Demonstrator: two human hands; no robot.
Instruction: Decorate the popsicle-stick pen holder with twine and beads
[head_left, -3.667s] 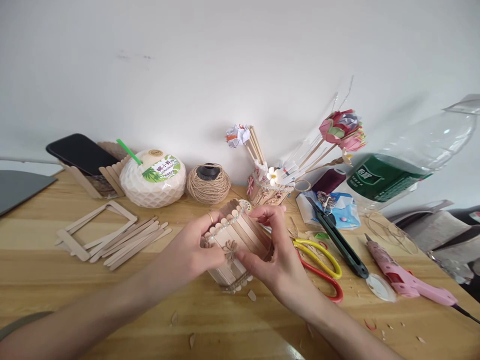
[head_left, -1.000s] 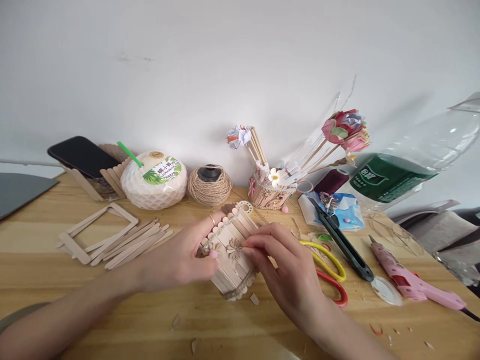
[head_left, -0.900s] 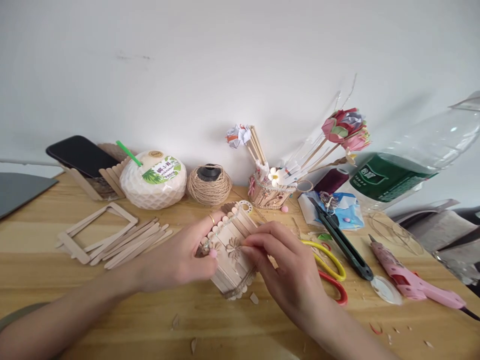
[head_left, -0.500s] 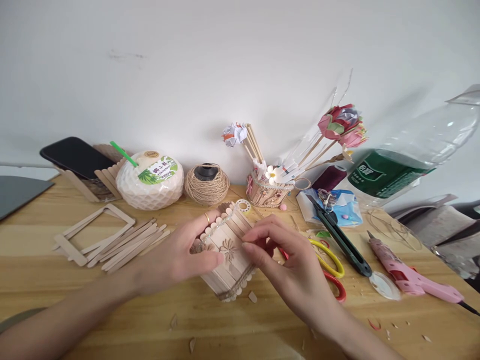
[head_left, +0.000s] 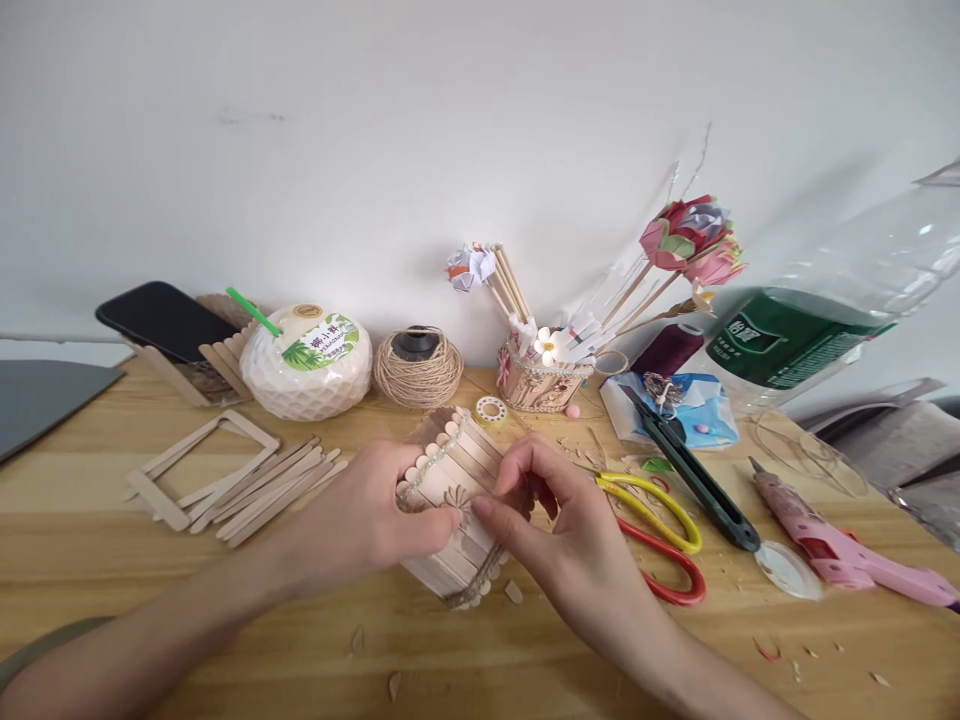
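wall (head_left: 375,120): plain white | table (head_left: 67,520): light wood | light: soft, even

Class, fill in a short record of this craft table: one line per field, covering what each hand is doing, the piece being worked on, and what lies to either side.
Left hand: grips the stick box from its left side
Right hand: fingertips pinch at the flower decoration on the box front
Stick box: craft sticks, bead string along the top rim, tilted on the wooden table
Left of hands: loose craft sticks and a stick frame
Right of hands: scissors, pink glue gun
Behind: twine ball, coconut drink
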